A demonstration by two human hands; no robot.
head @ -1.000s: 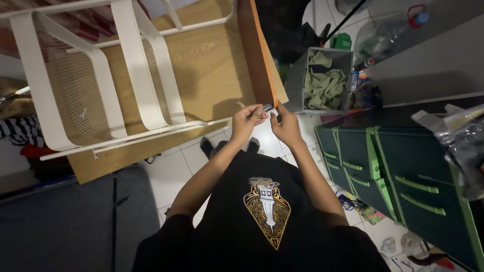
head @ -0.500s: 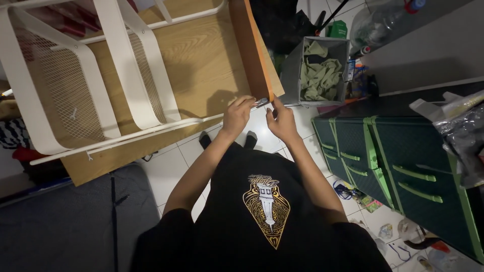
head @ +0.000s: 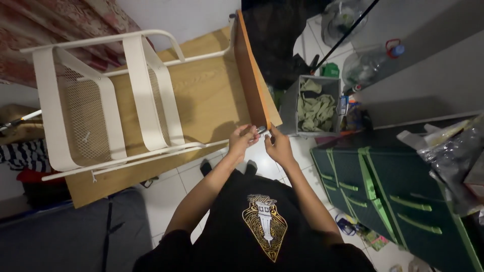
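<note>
Hands meet at lower corner of upright wooden board (head: 249,75). Left hand (head: 242,142) pinches small silver fitting (head: 261,130) against board's edge; right hand (head: 278,147) closes beside it, fingertips touching same piece. Compared with half second earlier, both hands sit at same corner, grip unchanged, only viewpoint shifted. White mesh cart (head: 101,111) lies tipped on wooden panel (head: 201,100) at left. Grey bin of cloth (head: 315,103) stands just beyond.
</note>
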